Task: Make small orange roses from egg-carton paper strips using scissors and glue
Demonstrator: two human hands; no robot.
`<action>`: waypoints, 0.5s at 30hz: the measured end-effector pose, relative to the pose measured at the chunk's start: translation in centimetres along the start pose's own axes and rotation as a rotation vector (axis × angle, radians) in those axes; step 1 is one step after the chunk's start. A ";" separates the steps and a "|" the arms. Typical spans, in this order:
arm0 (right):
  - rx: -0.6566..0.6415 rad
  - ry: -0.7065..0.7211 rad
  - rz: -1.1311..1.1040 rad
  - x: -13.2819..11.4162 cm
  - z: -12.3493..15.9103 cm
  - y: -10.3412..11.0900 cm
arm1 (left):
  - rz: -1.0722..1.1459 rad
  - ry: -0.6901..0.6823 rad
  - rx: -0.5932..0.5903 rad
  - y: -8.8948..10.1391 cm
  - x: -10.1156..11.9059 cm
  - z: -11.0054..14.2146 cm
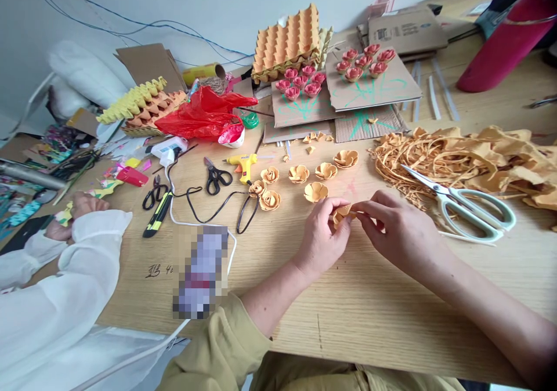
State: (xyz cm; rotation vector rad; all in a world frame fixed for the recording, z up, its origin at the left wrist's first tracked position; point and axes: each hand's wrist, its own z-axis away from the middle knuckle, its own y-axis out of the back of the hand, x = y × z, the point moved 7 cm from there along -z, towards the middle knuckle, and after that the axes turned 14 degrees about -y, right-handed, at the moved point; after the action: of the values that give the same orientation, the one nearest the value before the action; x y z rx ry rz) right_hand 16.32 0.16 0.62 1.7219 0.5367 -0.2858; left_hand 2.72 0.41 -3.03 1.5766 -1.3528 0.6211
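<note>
Between thumb and fingers, my left hand [324,234] grips a small orange egg-carton cup [342,213]. My right hand [391,225] pinches at the right edge of the same cup; its fingertips partly cover what they hold. Just beyond my hands lies an open carton cup flower [316,192], with several more petal-cut flowers [326,171] behind it. Tighter rolled carton roses [270,200] sit left of these, beside a yellow hot glue gun [242,166]. White-handled scissors [467,205] rest open to the right of my right hand.
Carton scraps [470,159] pile up at the right. Cardboard sheets [374,86] bearing pink carton flowers stand at the back near stacked egg trays [287,40]. Black scissors [215,177], a box cutter [158,215] and cables lie left. A white-sleeved person [87,252] works at far left.
</note>
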 end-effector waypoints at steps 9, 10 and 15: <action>-0.009 -0.002 0.011 -0.3 0.0 0.2 | 0.220 0.156 0.105 -0.1 -1.0 0.2; -0.007 0.001 0.013 -0.3 0.0 0.2 | 0.240 0.161 0.109 -0.2 -1.0 0.2; 0.006 0.010 0.034 -0.4 0.0 0.2 | 0.240 0.149 0.077 -0.3 -0.9 0.1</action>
State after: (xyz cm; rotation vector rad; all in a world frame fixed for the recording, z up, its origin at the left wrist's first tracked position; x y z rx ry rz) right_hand 16.11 0.05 0.94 1.7374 0.5140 -0.2553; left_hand 2.76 0.75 -3.95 1.4082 -1.4300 0.9278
